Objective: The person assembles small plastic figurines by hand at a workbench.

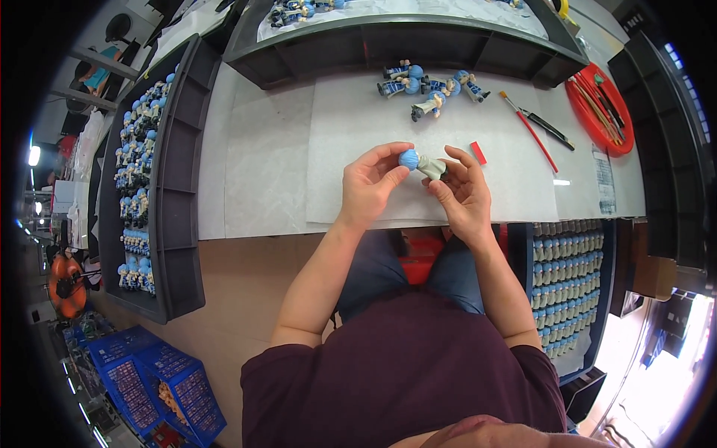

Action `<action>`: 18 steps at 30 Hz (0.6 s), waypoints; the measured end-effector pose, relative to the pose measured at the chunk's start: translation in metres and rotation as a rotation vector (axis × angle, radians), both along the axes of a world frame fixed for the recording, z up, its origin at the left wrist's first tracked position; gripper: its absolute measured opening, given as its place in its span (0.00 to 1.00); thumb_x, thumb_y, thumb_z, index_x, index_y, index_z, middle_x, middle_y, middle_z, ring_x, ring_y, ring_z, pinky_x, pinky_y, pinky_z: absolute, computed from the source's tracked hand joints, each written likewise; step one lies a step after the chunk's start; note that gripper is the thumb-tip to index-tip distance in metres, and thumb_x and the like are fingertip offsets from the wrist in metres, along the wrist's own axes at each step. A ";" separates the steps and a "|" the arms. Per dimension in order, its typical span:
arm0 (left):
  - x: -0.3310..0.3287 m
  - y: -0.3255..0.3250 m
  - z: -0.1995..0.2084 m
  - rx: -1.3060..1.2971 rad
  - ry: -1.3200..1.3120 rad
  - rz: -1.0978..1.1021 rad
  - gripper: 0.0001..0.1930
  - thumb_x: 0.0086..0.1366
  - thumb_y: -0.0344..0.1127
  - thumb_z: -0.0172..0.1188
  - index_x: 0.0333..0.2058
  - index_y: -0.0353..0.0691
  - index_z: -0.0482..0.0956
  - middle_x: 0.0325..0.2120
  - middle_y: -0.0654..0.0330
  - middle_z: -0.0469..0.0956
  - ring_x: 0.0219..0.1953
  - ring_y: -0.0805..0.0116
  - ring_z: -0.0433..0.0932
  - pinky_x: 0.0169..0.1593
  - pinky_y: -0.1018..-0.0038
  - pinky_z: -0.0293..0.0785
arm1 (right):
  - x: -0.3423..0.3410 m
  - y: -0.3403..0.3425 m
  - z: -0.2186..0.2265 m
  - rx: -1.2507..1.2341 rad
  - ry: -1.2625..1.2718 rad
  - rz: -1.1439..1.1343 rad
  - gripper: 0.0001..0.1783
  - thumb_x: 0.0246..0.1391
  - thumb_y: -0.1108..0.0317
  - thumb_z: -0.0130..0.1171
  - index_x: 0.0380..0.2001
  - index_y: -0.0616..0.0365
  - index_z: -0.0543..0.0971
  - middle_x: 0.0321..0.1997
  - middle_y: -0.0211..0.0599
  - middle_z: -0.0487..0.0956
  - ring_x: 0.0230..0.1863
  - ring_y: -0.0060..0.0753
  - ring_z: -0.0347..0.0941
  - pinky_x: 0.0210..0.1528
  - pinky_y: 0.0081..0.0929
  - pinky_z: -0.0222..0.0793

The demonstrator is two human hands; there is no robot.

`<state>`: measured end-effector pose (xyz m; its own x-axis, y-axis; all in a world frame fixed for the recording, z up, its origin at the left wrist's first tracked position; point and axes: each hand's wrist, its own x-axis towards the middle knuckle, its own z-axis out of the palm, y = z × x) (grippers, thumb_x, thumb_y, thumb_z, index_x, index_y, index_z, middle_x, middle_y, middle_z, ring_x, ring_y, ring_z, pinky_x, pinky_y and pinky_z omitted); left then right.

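Between my two hands, above the white sheet on the table, lies a small figurine (pixel 431 166) with a ribbed blue head and a pale grey-green body. My left hand (pixel 371 181) pinches its blue head between thumb and fingers. At the other end, the fingers and thumb of my right hand (pixel 464 190) close around the base of the body. A small red block (pixel 478 153) lies just beyond my right fingers. Farther off rests a small group of figurines (pixel 427 107) with blue heads, some with blue-and-white bodies.
Paintbrushes (pixel 536 138) lie right of the sheet, near a red oval tray (pixel 632 142) of tools. A dark crate (pixel 403 46) spans the back. Another dark crate (pixel 183 187) of figurines stands left. A blue-edged tray (pixel 609 299) of figurines sits lower right, and blue baskets (pixel 196 388) stand lower left.
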<state>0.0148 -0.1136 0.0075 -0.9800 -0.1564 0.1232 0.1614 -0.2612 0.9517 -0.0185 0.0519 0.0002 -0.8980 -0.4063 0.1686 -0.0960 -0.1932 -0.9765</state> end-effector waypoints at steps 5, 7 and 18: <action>-0.001 0.004 0.002 0.019 0.013 0.010 0.18 0.59 0.22 0.55 0.49 0.33 0.71 0.45 0.54 0.74 0.45 0.72 0.72 0.50 0.77 0.68 | -0.002 0.001 0.003 -0.019 -0.061 0.032 0.27 0.55 0.74 0.54 0.56 0.63 0.57 0.40 0.45 0.74 0.38 0.27 0.73 0.44 0.23 0.69; 0.000 0.004 0.001 -0.030 0.004 -0.060 0.19 0.60 0.25 0.56 0.50 0.32 0.70 0.44 0.54 0.75 0.45 0.71 0.72 0.50 0.76 0.68 | -0.002 0.001 0.004 -0.020 -0.068 0.025 0.27 0.56 0.73 0.53 0.56 0.63 0.57 0.39 0.45 0.74 0.36 0.27 0.74 0.43 0.23 0.69; 0.000 0.009 0.000 -0.061 -0.035 -0.025 0.16 0.55 0.26 0.62 0.42 0.29 0.71 0.33 0.58 0.76 0.36 0.73 0.76 0.42 0.78 0.73 | -0.032 0.023 0.011 0.670 0.628 -0.553 0.18 0.44 0.76 0.59 0.41 0.63 0.73 0.40 0.44 0.76 0.43 0.44 0.70 0.45 0.31 0.66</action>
